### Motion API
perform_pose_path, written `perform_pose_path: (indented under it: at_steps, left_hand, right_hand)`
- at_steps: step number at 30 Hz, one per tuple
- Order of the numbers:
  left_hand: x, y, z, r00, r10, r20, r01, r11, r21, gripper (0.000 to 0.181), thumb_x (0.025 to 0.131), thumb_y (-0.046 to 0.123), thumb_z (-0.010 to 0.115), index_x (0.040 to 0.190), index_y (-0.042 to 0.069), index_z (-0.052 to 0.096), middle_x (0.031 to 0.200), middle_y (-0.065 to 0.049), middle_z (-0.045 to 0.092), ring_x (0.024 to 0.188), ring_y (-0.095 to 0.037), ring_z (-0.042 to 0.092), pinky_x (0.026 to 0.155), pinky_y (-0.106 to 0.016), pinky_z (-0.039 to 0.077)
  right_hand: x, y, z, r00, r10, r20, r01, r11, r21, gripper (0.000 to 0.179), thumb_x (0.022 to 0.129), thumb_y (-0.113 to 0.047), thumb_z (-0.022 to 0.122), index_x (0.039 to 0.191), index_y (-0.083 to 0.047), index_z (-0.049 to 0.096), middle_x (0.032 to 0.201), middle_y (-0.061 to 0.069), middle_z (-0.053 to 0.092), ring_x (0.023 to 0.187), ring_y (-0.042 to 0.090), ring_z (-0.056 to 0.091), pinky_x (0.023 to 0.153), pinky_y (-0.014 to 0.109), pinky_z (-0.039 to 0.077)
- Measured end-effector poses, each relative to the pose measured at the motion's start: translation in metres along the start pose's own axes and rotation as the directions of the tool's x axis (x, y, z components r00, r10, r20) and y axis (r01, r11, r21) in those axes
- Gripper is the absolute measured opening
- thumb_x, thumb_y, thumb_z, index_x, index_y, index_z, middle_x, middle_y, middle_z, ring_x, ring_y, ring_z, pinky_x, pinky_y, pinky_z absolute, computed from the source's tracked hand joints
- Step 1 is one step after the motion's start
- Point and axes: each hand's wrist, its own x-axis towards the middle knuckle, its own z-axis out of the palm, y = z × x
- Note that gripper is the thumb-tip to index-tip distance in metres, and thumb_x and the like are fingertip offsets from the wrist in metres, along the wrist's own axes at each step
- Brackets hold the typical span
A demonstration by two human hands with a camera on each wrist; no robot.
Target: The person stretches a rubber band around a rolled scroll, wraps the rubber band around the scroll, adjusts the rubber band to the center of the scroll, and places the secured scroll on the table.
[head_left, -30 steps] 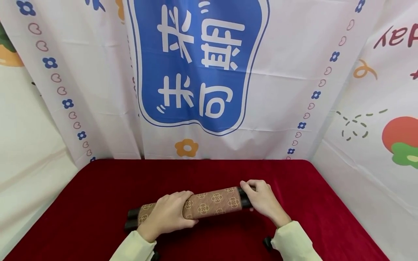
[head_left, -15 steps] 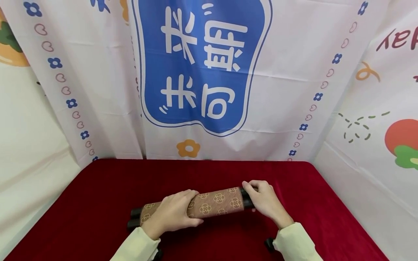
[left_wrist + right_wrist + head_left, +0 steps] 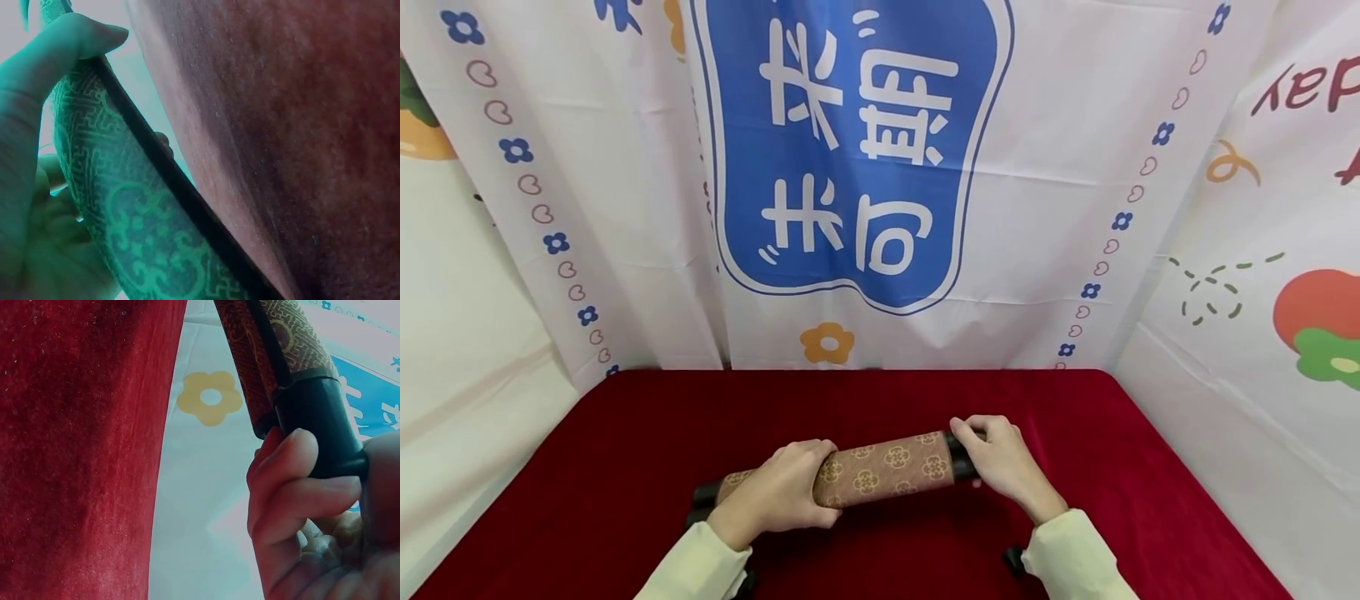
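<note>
A rolled scroll [image 3: 887, 468] covered in brown brocade with gold flower patterns lies slantwise between both hands, its right end higher in the head view. Paired black roller ends [image 3: 705, 495] stick out at its left. My left hand [image 3: 782, 492] grips the scroll's left half from above, thumb on the near side; the left wrist view has the brocade [image 3: 150, 219] and a dark strip along its edge. With curled fingers, my right hand [image 3: 1003, 458] holds the right-hand roller ends, where the right wrist view shows a black cap [image 3: 315, 419] against the fingertips.
Dark red velvet cloth [image 3: 865, 567] covers the table beneath the scroll. White printed curtains [image 3: 1037, 250] stand behind and on both sides, close to the table's edges. Black wrist straps [image 3: 1015, 560] show at the cuffs.
My left hand has slid slightly left along the scroll, baring more brocade and covering more of the left roller ends. The right hand keeps its hold in place.
</note>
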Motion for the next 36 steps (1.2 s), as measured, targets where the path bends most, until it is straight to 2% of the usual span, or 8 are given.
perform_pose_path:
  at_steps: [5, 7, 12, 18, 22, 25, 31, 36]
  left_hand:
    - [-0.002, 0.0, 0.0, 1.0, -0.017, -0.006, 0.017, 1.0, -0.016, 0.069, 0.071, 0.037, 0.093, 0.125, 0.004, 0.066, 0.119, -0.006, 0.072, 0.104, -0.021, 0.069, 0.087, -0.047, 0.058]
    - [-0.003, 0.001, -0.001, 0.999, -0.033, -0.009, 0.033, 0.999, -0.004, 0.072, 0.071, 0.039, 0.094, 0.128, 0.005, 0.066, 0.124, -0.007, 0.071, 0.108, -0.023, 0.069, 0.087, -0.049, 0.058]
    - [-0.003, 0.006, -0.004, 0.998, -0.056, -0.004, 0.056, 0.998, 0.033, 0.073, 0.071, 0.043, 0.094, 0.129, 0.008, 0.068, 0.119, -0.002, 0.071, 0.101, -0.021, 0.069, 0.074, -0.045, 0.058]
    - [0.002, 0.008, -0.002, 0.996, -0.08, -0.025, 0.082, 0.992, 0.093, 0.074, 0.067, 0.048, 0.095, 0.126, 0.01, 0.071, 0.109, 0.003, 0.071, 0.091, -0.017, 0.07, 0.062, -0.038, 0.054]
    - [0.008, 0.006, 0.001, 0.996, -0.069, -0.05, 0.075, 0.989, 0.124, 0.073, 0.065, 0.05, 0.095, 0.123, 0.011, 0.072, 0.106, 0.004, 0.072, 0.088, -0.017, 0.07, 0.058, -0.035, 0.051]
    - [0.014, 0.004, 0.002, 0.996, -0.072, -0.048, 0.078, 0.988, 0.132, 0.075, 0.067, 0.05, 0.096, 0.125, 0.009, 0.073, 0.108, 0.001, 0.073, 0.088, -0.02, 0.071, 0.055, -0.036, 0.051]
    - [0.03, 0.0, 0.001, 0.993, -0.113, -0.02, 0.115, 0.982, 0.151, 0.078, 0.07, 0.05, 0.096, 0.13, 0.006, 0.071, 0.113, -0.005, 0.074, 0.093, -0.028, 0.073, 0.059, -0.043, 0.054]
    - [0.048, -0.003, 0.001, 0.99, -0.14, 0.0, 0.138, 0.978, 0.158, 0.077, 0.072, 0.047, 0.096, 0.132, 0.006, 0.07, 0.116, -0.007, 0.073, 0.101, -0.031, 0.073, 0.069, -0.049, 0.058]
  right_hand:
    - [0.001, 0.003, -0.002, 1.0, -0.006, 0.002, 0.006, 1.0, -0.018, 0.032, 0.108, -0.035, 0.059, 0.093, -0.012, 0.076, 0.072, 0.007, 0.066, 0.047, 0.021, 0.06, 0.052, 0.034, 0.053]
    - [0.002, 0.003, -0.003, 1.0, -0.01, 0.006, 0.01, 1.0, -0.025, 0.032, 0.108, -0.035, 0.059, 0.094, -0.012, 0.076, 0.072, 0.007, 0.066, 0.047, 0.02, 0.061, 0.052, 0.034, 0.053]
    - [0.001, 0.003, -0.007, 1.0, 0.013, -0.014, -0.014, 0.998, -0.061, 0.03, 0.107, -0.035, 0.06, 0.099, -0.011, 0.077, 0.075, 0.008, 0.069, 0.05, 0.021, 0.064, 0.052, 0.033, 0.054]
    - [-0.001, 0.001, -0.01, 0.999, 0.032, -0.037, -0.036, 0.994, -0.106, 0.031, 0.105, -0.033, 0.064, 0.116, -0.007, 0.076, 0.094, 0.009, 0.074, 0.058, 0.022, 0.068, 0.059, 0.033, 0.058]
    - [-0.003, -0.002, -0.014, 0.999, 0.006, -0.039, -0.015, 0.976, -0.216, 0.034, 0.104, -0.033, 0.065, 0.122, -0.006, 0.075, 0.11, 0.009, 0.077, 0.085, 0.02, 0.073, 0.076, 0.037, 0.061]
    - [-0.004, -0.007, -0.017, 0.999, -0.019, -0.05, 0.004, 0.957, -0.29, 0.034, 0.104, -0.034, 0.066, 0.123, -0.008, 0.075, 0.117, 0.008, 0.077, 0.101, 0.017, 0.07, 0.087, 0.04, 0.06]
    - [-0.01, -0.017, -0.02, 0.999, -0.044, 0.003, 0.042, 0.94, -0.337, 0.04, 0.104, -0.036, 0.065, 0.134, -0.01, 0.07, 0.127, 0.008, 0.074, 0.11, 0.021, 0.069, 0.096, 0.047, 0.058]
    - [-0.021, -0.018, -0.02, 0.995, -0.078, 0.062, 0.097, 0.898, -0.429, 0.056, 0.103, -0.04, 0.066, 0.144, -0.003, 0.062, 0.144, 0.015, 0.066, 0.134, 0.034, 0.063, 0.11, 0.056, 0.051]
